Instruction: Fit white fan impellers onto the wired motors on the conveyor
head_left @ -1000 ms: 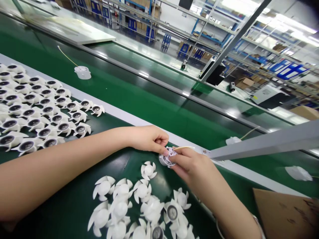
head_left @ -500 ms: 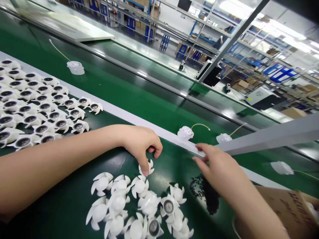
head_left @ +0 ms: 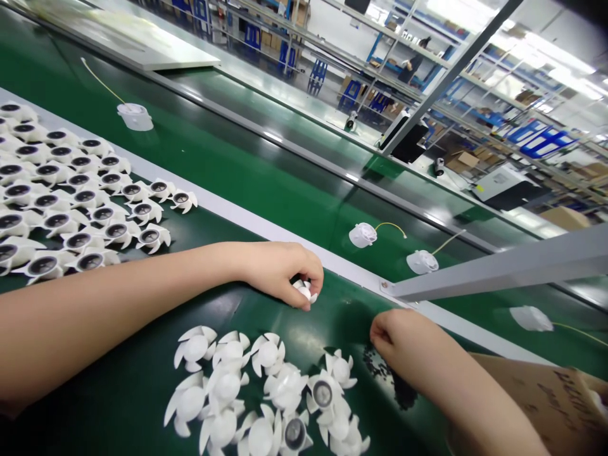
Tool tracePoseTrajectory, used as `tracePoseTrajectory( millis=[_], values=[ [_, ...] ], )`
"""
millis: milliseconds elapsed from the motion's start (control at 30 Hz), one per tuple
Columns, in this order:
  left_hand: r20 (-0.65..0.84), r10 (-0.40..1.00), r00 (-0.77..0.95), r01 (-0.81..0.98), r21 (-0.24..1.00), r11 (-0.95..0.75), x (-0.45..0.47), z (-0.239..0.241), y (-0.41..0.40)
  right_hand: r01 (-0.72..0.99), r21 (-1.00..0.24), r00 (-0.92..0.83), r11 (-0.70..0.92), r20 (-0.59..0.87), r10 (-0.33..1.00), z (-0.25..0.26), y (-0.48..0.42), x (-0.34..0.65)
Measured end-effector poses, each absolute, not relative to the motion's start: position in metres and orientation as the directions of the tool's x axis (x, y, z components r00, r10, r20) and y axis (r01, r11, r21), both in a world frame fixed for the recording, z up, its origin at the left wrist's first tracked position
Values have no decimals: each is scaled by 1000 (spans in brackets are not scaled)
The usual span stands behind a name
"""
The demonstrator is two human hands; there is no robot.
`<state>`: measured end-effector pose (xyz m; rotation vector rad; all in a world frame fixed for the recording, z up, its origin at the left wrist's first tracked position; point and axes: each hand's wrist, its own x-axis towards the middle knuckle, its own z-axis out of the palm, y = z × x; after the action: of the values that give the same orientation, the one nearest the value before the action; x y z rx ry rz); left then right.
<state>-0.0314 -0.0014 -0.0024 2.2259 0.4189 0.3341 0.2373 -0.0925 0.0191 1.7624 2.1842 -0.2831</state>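
Several fingers of my left hand point(head_left: 281, 272) curl down over a white plastic fan point(head_left: 304, 291), holding it closed in my grip. It's round, with no clear long axis, and the blades I can see poke out to the right from under my fingertips; the rest is hidden. It sits just near of the pale edge rail point(head_left: 266, 231), with open green belt point(head_left: 346, 304) to its right. My right hand point(head_left: 403, 342) has its fingers curled in, and I can't tell whether they hold anything. Black granules point(head_left: 375, 362) lie just below that hand. A loose pile of white fans point(head_left: 228, 386) lies near me, and rows of dark-hubbed fans point(head_left: 80, 209) lie to the left. A cardboard box point(head_left: 536, 392) sits at near right.
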Motion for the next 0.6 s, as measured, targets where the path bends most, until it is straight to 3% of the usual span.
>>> tracePoseTrajectory(
  millis=[133,233,333,467,600],
  values=[
    [304,393,868,102,666,-739,-24,-9,-6,960,150,-167,237,-373,913,24,-93,227],
    [379,342,860,166,426,-889,-21,-11,-13,947,225,-129,228,-385,914,26,-96,218],
    [373,293,880,214,240,-947,-19,-12,-20,934,291,-119,208,-296,948,16,-103,212],
    [347,251,904,157,276,-948,-20,-12,-24,910,377,-63,173,-286,956,4,-108,203],
    [345,337,876,207,362,-909,-24,-13,-17,915,368,-24,164,-356,934,15,-105,192]
  ],
)
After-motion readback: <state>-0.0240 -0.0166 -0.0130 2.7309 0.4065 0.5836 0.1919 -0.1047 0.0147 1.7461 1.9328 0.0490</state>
